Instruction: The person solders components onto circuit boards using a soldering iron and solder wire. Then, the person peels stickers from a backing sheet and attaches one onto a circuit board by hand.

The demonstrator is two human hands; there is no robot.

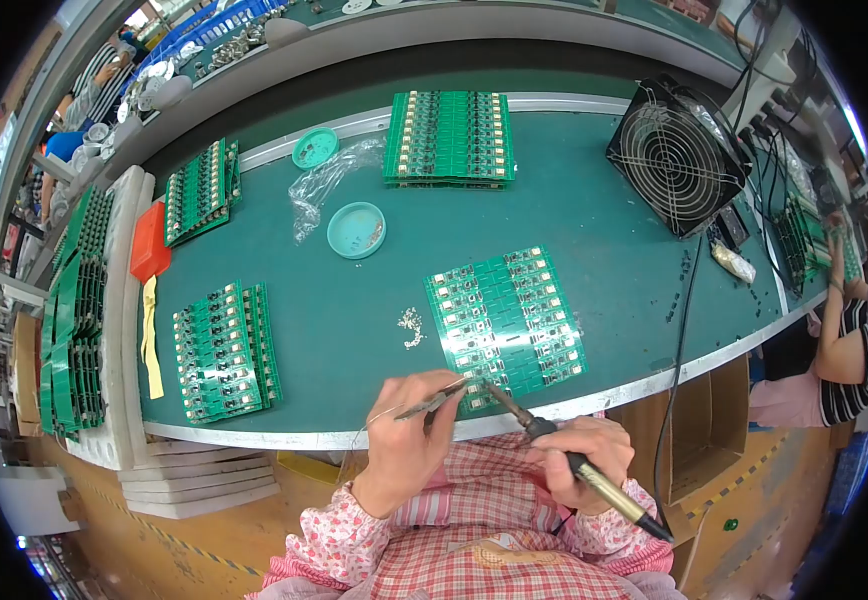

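My right hand (594, 455) is closed around a soldering iron (609, 492), its tip pointing up and left at the near edge of a green circuit board panel (504, 325). Pinched in my left hand (404, 430) are tweezers (432, 400), whose points reach the same corner of the panel. A thin wire (379, 415) curves beside the left fingers. The two tool tips nearly meet; whether they touch a part is too small to tell. Left of the panel lies a small heap of tiny pale components (411, 328).
Stacked circuit boards (449, 138) stand at the back, with more boards (224, 355) on the left. Two round teal dishes (356, 230) (315, 149) lie near a clear plastic bag (339, 180). A black fan (669, 155) stands back right. The iron's cable (682, 350) crosses the table edge. A co-worker (844, 350) sits right.
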